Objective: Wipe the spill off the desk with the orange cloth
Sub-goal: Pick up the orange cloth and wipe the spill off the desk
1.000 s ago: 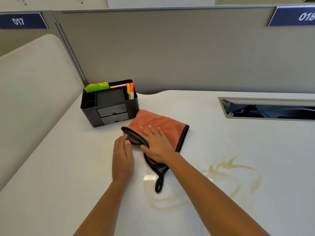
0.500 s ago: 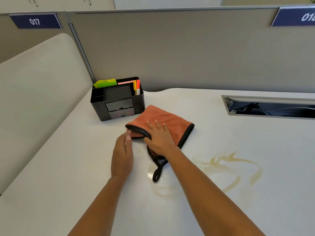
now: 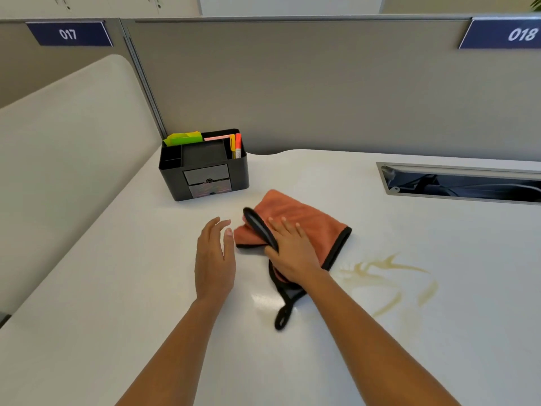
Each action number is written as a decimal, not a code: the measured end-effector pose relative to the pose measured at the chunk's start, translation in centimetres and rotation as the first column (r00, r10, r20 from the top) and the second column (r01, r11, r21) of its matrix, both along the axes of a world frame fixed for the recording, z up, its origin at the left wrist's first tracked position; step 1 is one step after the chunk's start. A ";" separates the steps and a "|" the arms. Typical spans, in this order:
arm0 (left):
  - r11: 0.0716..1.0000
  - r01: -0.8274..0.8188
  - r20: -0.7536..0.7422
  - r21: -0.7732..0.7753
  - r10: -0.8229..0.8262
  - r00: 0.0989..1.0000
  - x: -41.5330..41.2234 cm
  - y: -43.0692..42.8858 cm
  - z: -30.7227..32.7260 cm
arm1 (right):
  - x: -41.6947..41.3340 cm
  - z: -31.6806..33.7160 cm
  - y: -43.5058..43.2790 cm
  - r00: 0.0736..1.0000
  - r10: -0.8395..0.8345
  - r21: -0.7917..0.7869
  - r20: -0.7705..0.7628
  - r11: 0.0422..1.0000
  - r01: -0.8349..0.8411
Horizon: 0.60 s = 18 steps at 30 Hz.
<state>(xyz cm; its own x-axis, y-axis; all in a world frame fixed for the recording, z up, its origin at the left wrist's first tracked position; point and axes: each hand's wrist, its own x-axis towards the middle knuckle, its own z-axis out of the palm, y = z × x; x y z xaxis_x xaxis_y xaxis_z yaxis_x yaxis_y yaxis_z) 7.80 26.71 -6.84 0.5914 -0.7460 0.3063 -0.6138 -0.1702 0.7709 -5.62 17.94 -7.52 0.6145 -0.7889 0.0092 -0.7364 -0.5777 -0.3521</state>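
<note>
My right hand lies flat and open on the orange cloth, mid-frame. My left hand is open, holding nothing. The spill, lower right, is not wiped yet.

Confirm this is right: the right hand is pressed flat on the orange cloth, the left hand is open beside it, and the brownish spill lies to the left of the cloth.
Wrong on one point. In the head view the spill lies to the right of the orange cloth, not the left. The rest stands: the right hand is flat on the cloth and the left hand is open beside it.
</note>
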 end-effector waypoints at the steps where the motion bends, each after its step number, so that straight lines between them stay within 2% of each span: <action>1: 1.000 0.003 -0.011 -0.009 -0.003 1.000 -0.2 0.1 0.0 | 1.0 0.0 0.3 1.000 -0.002 -0.004 -0.006 1.000 0.002; 4: 0.998 0.005 -0.043 -0.070 -0.008 0.999 -0.6 0.3 0.7 | 2.5 -0.3 3.4 0.986 0.166 -0.027 -0.013 0.986 -0.166; 6: 0.996 0.001 -0.008 -0.085 -0.002 1.000 -1.0 0.2 1.5 | 1.8 -0.5 5.9 0.965 0.262 -0.036 0.000 0.964 -0.262; 9: 0.999 0.023 0.087 -0.047 -0.019 0.996 -1.9 0.2 2.6 | -0.8 -0.5 7.8 0.961 0.278 -0.014 -0.013 0.960 -0.278; 11: 0.996 0.065 0.095 0.054 -0.070 0.993 -2.6 0.4 2.8 | -2.8 0.5 7.6 0.967 0.254 0.040 0.037 0.966 -0.255; 14: 0.944 0.119 0.138 0.308 -0.168 0.976 -3.7 0.8 1.8 | -6.5 2.6 6.3 0.970 0.096 0.073 0.224 0.991 -0.115; 16: 0.855 0.116 0.253 0.506 -0.275 0.927 -4.7 1.2 1.0 | -9.8 3.0 5.0 0.936 -0.103 0.069 0.337 0.994 0.085; 18: 0.772 0.108 0.273 0.627 -0.347 0.897 -5.6 1.4 0.7 | -13.6 2.6 3.6 0.877 -0.289 0.061 0.383 0.956 0.288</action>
<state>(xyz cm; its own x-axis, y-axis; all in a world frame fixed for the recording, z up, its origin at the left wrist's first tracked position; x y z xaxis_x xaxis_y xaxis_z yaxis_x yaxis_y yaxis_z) 2.19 28.10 -6.11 0.3190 -0.9442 -0.0822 -0.8992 -0.3290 0.2884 -19.18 21.58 -4.90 0.3084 -0.9309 0.1958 -0.6770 -0.3593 -0.6423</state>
